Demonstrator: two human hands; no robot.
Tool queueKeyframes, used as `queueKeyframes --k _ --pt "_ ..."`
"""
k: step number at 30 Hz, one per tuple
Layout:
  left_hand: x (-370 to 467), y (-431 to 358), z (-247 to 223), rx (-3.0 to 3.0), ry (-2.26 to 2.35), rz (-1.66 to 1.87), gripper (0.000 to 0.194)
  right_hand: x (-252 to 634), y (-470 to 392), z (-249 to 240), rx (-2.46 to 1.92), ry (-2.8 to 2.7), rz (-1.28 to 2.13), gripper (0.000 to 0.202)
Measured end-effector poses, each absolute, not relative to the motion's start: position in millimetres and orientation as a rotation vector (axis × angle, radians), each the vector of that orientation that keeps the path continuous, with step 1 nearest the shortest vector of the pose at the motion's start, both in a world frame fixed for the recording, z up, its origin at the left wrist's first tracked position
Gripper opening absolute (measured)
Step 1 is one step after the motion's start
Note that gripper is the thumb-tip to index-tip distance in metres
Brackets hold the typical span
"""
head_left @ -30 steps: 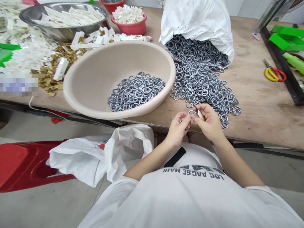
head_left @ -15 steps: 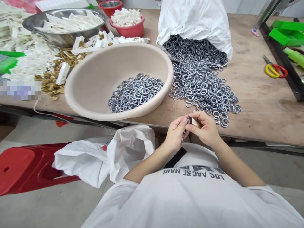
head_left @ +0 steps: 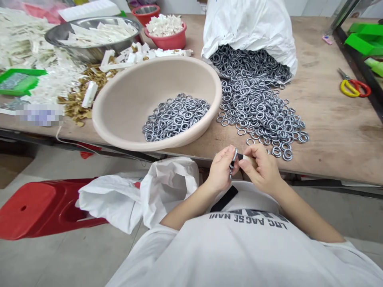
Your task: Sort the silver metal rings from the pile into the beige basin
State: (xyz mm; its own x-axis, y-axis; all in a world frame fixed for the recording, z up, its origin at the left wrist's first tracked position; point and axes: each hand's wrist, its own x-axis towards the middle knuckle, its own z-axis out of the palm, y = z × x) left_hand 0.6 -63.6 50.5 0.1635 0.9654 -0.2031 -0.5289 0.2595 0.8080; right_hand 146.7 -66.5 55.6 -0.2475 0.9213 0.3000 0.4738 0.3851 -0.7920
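Note:
My left hand pinches grey rings just off the table's front edge. Facing it, my right hand grips a small piece, cream and black, whose dark end meets the rings. The fingers hide part of both. Beyond my hands, a heap of loose grey rings spills from a white sack onto the table. To the left stands a large beige basin with a pile of similar rings at its right side.
Scissors lie at the right, near green trays. At the back left are a steel bowl and a red bowl of white pieces. A red stool and an open white bag are below the table edge.
My right hand has moved slightly away from my left, and more of the dark end and a ring now shows between them. The whole view has shifted a little.

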Motion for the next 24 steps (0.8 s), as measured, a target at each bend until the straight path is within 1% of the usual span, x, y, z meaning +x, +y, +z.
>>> queueKeyframes --k 3,7,11,15,21,24 --pt "1 -64 52 0.613 0.831 1.198 0.045 144 -70 59 -1.179 -1.940 0.590 0.019" --pt "1 -65 52 0.626 0.832 1.217 0.045 144 -68 58 -1.136 -1.979 0.515 0.016" --pt "-1 -64 49 0.652 0.851 1.221 0.045 144 -70 59 -1.098 -2.001 0.491 0.014" --pt "-4 -62 46 0.659 0.860 1.196 0.043 143 -70 58 -1.097 -1.983 0.544 0.014" --pt "-8 -73 50 0.864 0.752 1.111 0.050 162 -38 36 -1.436 -1.711 0.626 0.025" --pt "-11 -70 52 0.746 0.714 1.139 0.045 171 -24 28 -1.489 -1.669 0.601 0.030"
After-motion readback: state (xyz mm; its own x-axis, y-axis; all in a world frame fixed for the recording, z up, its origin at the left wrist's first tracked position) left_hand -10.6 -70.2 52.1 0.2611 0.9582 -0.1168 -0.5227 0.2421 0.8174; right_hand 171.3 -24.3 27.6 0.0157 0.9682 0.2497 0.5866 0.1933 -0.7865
